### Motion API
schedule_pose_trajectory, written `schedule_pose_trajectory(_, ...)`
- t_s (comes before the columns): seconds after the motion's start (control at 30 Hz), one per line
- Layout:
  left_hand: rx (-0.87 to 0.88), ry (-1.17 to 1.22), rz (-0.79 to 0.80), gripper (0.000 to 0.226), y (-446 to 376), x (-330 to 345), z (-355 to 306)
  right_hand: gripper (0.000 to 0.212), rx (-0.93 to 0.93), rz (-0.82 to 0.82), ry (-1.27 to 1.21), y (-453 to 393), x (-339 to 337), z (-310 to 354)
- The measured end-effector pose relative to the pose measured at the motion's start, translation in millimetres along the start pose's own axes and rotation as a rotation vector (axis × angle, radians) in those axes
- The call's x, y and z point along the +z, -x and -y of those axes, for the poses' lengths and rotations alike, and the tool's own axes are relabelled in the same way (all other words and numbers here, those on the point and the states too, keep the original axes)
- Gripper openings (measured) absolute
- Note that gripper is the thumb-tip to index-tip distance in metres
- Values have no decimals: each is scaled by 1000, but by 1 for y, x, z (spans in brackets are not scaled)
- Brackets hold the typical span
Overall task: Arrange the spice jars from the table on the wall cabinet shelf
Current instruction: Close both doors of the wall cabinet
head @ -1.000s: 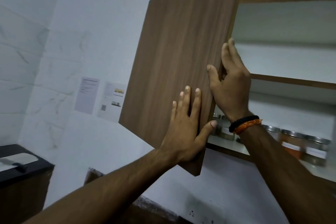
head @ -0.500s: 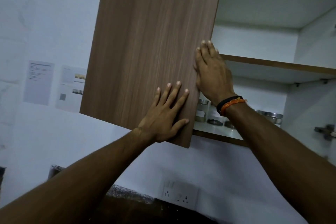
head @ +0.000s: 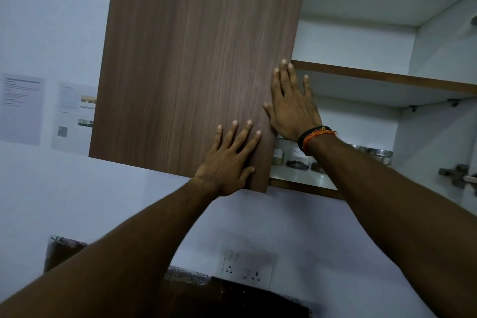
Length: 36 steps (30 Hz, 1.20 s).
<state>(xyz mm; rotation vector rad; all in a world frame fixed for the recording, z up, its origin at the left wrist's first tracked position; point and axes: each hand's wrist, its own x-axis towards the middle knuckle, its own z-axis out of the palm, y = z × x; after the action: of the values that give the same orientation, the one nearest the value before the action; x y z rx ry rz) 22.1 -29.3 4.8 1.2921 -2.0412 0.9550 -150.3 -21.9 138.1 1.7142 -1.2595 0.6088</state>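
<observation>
Both flat palms, left hand (head: 230,162) and right hand (head: 291,108), press the door (head: 196,59); fingers at three o'clock risk pinching near the jars (head: 296,157).

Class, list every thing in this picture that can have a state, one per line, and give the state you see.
Cabinet door: partly open, both hands flat on it.
Left hand: open, fingers spread on the door face.
Right hand: open, at the door's free edge.
Spice jars: upright on the bottom shelf, lids on.
Middle shelf: nothing seen on it.
Wall socket: nothing plugged in.
</observation>
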Motion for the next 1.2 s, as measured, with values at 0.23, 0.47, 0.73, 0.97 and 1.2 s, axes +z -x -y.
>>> schedule_pose_trajectory(0.23,-11,-1,-61,81,-4,12,-1,78,0,-18,-5,-3,9,-2)
schedule_pose_trajectory(0.47,-28,43,6,90,-3,-1,-6,77,-28,2,-12,-2,-1,-5)
schedule_pose_trajectory(0.73,77,218,-37,77,-12,-23,-65,37,-88,-201,-8,52,-33,-51)
schedule_pose_trajectory(0.97,440,458,-74,57,-42,-45,-165,30,29,-269,103,114,-95,-120)
schedule_pose_trajectory(1.2,652,780,-74,47,-65,-90,-293,33,209,-206,385,182,-176,-201)
